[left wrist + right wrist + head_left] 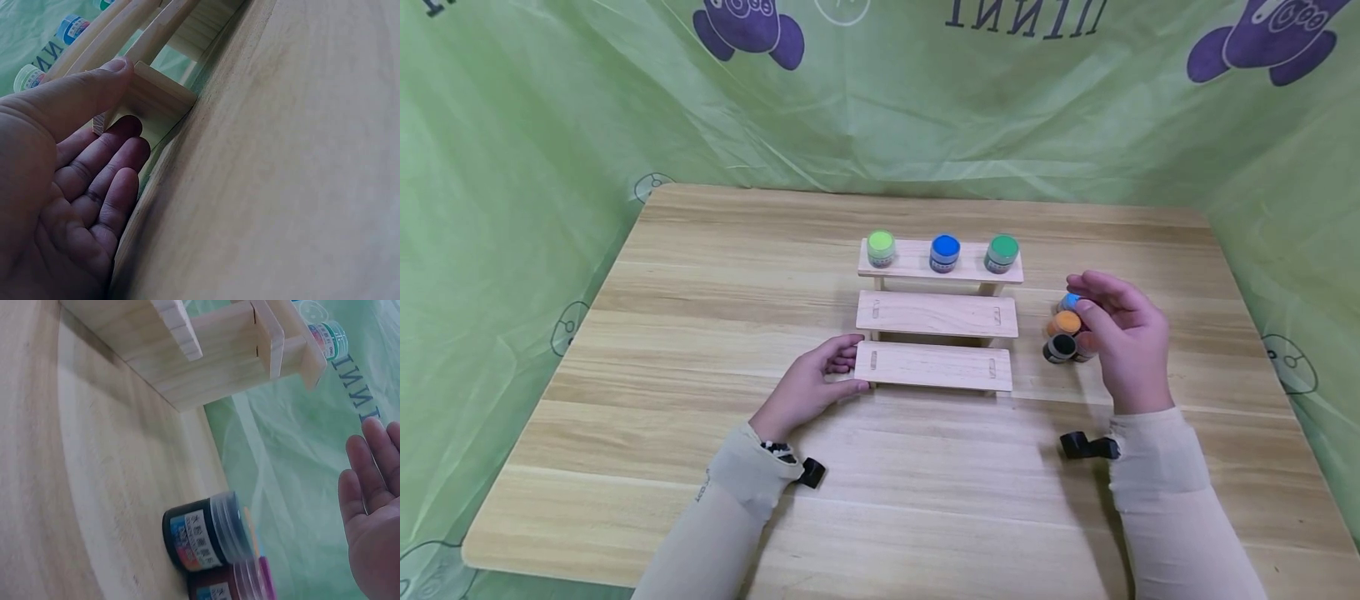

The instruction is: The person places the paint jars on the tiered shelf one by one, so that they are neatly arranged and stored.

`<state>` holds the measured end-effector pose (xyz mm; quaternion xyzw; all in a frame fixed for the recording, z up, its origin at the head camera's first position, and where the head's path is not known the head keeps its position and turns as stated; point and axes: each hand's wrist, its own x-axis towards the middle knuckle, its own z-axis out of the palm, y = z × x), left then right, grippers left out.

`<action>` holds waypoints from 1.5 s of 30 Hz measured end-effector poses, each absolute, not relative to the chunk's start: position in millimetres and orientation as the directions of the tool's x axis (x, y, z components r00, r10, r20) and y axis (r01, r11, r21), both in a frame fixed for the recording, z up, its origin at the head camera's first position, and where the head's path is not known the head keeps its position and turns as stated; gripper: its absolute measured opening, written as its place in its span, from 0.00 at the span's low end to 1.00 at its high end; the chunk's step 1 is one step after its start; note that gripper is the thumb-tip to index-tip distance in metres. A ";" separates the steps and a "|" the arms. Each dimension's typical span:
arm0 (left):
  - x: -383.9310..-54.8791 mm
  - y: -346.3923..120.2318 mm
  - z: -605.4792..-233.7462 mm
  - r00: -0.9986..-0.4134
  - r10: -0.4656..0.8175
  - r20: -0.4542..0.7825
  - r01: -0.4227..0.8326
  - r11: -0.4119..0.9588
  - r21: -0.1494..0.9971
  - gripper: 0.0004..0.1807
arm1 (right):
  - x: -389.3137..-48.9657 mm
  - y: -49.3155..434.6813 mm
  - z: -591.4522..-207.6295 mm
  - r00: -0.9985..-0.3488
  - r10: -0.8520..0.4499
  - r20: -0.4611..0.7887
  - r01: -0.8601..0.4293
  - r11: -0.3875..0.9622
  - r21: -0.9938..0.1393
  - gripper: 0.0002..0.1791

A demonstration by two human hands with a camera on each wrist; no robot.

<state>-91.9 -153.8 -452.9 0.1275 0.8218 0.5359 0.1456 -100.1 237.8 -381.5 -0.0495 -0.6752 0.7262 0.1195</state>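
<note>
A three-step wooden rack stands mid-table. My left hand grips the left end of its lowest step, thumb at the front edge; in the left wrist view the thumb lies along the wood and the other fingers curl beneath. On the top step sit a light green paint jar, a blue one and a green one. My right hand hovers with nothing held over several jars right of the rack: black, orange, light blue and a reddish one, partly hidden.
The wooden table reaches back to a green printed curtain, which also hangs along both sides. Black wrist-camera mounts stick out from both sleeves, low over the tabletop.
</note>
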 end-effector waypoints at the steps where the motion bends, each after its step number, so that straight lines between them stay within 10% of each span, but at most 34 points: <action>1: -91.8 -153.9 -453.0 -0.925 0.366 -0.103 0.054 0.393 0.918 0.39 | -99.5 238.5 -382.0 -0.967 0.240 0.088 -0.105 -0.057 -0.993 0.18; 45: -91.5 -153.5 -453.9 -0.926 0.363 -0.099 0.059 0.398 0.916 0.39 | -85.7 271.6 -419.5 -0.953 0.304 0.010 -0.019 -0.027 -0.999 0.19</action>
